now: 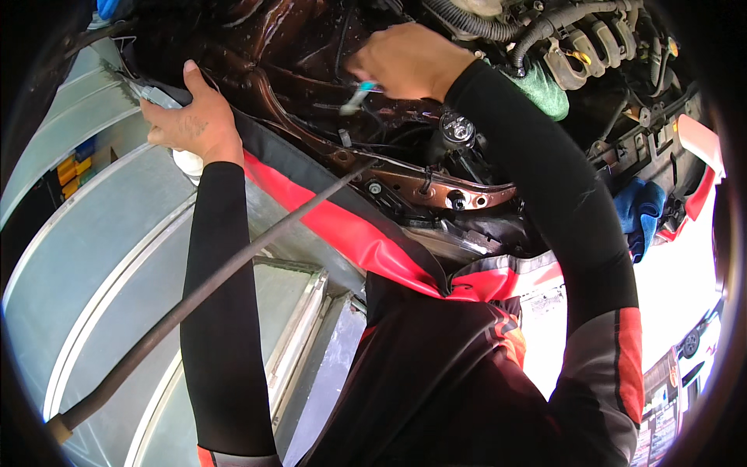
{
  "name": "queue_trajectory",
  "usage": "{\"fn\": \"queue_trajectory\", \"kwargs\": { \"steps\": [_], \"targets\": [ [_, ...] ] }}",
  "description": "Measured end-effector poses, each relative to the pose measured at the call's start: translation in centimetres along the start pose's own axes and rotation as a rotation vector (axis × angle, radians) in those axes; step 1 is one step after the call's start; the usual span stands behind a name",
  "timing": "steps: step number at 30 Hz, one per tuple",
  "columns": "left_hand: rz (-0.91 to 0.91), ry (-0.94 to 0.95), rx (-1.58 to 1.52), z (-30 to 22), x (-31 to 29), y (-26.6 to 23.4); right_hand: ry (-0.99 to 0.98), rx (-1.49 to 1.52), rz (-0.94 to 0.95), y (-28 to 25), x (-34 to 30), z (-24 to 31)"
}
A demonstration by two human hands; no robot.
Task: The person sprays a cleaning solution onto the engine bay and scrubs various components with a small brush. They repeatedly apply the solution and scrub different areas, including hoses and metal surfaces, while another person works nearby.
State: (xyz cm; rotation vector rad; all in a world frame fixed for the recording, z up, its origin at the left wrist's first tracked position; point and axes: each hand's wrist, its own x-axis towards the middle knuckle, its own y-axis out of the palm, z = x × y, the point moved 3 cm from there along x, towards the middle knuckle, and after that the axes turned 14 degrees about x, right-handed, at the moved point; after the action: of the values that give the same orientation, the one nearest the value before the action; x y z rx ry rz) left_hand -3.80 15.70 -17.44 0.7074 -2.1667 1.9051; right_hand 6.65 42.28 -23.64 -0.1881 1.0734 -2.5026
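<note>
My left hand point(193, 124) is at the upper left, beside the dark edge of the car's fender. Its thumb points up, and its fingers close around a small light-grey object point(160, 96), whose kind I cannot make out. Over the brown-painted engine bay point(272, 101), my right hand point(412, 62) is closed and blurred by motion. From it a small brush-like tool point(358, 99) with a teal band and a pale end points down and left. Part of its handle is hidden in the hand. The pale end is close above the painted metal; I cannot tell whether it touches.
A hood prop rod point(233, 261) crosses diagonally in front of my left forearm. The red and black fender cover point(342, 233) lies along the car's edge. Green cloth point(541, 89) and hoses point(537, 31) are by my right forearm; a blue cloth point(640, 214) hangs at right.
</note>
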Motion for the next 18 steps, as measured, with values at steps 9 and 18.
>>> {"fn": "queue_trajectory", "kwargs": {
  "steps": [9,18],
  "targets": [
    [-0.016,-0.002,-0.009,-0.4,0.2,0.4,-0.132,-0.018,-0.094,0.4,2.5,1.2],
    [-0.025,-0.001,-0.009,-0.1,0.1,0.6,-0.002,-0.042,-0.036,1.5,2.4,2.6]
  ]
}}
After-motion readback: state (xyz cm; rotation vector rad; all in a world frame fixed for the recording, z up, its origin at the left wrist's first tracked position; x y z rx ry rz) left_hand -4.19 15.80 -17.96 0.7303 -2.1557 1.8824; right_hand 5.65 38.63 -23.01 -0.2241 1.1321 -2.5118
